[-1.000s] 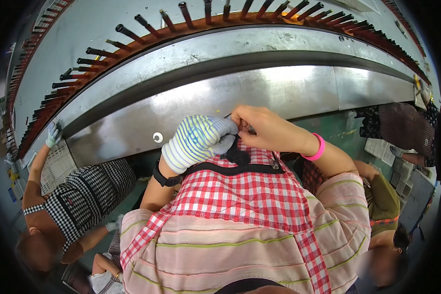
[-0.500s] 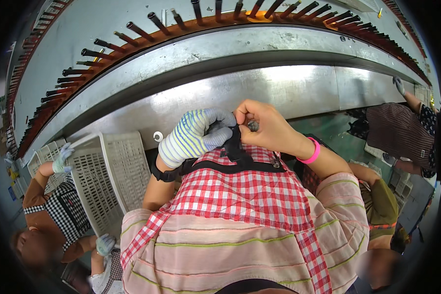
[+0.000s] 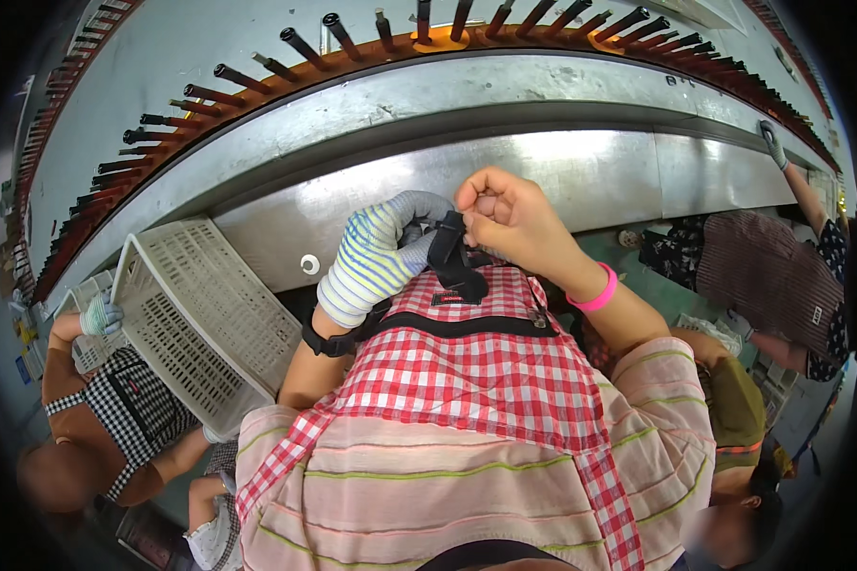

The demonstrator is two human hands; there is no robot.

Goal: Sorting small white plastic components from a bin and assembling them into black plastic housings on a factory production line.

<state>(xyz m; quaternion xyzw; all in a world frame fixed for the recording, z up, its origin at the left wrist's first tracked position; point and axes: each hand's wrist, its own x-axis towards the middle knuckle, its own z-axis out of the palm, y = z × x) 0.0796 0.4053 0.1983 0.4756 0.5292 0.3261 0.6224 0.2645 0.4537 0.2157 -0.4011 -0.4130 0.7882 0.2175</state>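
My left hand (image 3: 376, 249), in a striped knit glove with grey fingertips, is closed around a black strap (image 3: 454, 257) in front of my red-checked apron (image 3: 467, 376). One part of the strap hangs down over the apron's top. My bare right hand (image 3: 505, 214), with a pink band (image 3: 595, 288) on the wrist, is closed with thumb and forefinger at the strap's upper end. The exact pinch is partly hidden by the fingers. A black wristband (image 3: 328, 335) circles my left wrist.
Ahead runs a metal ledge (image 3: 505, 171), with a line of upright dark rods (image 3: 300, 49) behind it. At left a co-worker's gloved hand (image 3: 102, 314) holds a white plastic crate (image 3: 205, 314) close to my left arm. Another person (image 3: 757, 262) stands at right by the line.
My right hand has risen slightly, and more of the black strap shows between my hands. The white crate has swung toward my left arm and tilted. The rods have shifted rightward in view.
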